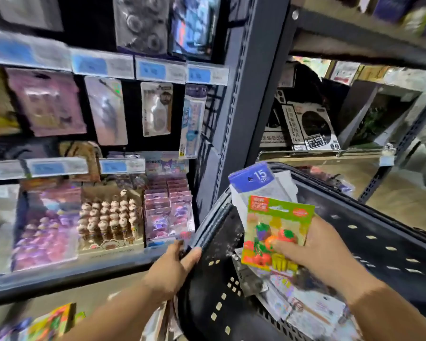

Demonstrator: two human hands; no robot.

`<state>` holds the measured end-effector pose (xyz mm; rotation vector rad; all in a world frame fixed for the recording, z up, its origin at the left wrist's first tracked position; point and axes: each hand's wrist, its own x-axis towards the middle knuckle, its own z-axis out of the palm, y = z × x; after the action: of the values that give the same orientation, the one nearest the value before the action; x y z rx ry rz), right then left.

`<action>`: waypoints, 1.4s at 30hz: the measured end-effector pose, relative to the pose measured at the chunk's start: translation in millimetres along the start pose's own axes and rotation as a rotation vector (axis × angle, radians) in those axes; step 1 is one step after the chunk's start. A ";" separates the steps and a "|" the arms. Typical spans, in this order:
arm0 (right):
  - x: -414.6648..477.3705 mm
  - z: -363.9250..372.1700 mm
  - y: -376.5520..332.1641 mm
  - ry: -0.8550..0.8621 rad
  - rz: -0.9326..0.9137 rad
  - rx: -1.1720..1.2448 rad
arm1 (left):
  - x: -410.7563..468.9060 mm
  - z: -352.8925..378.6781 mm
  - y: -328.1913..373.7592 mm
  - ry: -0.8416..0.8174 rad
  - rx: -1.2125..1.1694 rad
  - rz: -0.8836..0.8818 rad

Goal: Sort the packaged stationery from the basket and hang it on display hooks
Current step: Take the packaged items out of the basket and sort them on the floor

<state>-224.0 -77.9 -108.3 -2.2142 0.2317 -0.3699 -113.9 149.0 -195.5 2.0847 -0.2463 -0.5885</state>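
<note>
Left hand (172, 268) grips the basket (369, 217) rim; right hand (315, 252) pinches a blurred green pack (279, 216), fingers hidden behind.

The black plastic basket (369, 232) has walls with small holes and is tilted; the left hand (167, 274) grips its near rim. Above it the right hand (325, 249) holds a green pack (278, 225) of fruit-shaped pieces, upright, with the thumb on its front. Just behind it is a ruler pack (256, 178) with a blue top marked 15. More packs (305, 313) lie in the basket's bottom.
</note>
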 end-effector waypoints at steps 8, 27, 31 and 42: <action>46.2 70.5 -90.9 -0.348 0.051 0.529 | -38.6 -65.7 18.0 -0.072 -0.737 0.144; 49.9 378.1 -188.2 -0.865 0.188 0.562 | -118.4 -233.8 -170.0 0.289 -1.013 -0.159; 29.7 407.8 -170.8 -0.870 0.206 0.585 | -124.0 -235.9 -200.8 0.333 -0.976 -0.288; -8.4 432.8 -118.0 -0.834 0.362 0.602 | -121.6 -202.2 -236.5 0.300 -0.863 -0.550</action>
<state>-79.4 313.9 -272.2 -1.5219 0.0442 0.6109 -130.5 476.0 -261.6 1.3382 0.6698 -0.5508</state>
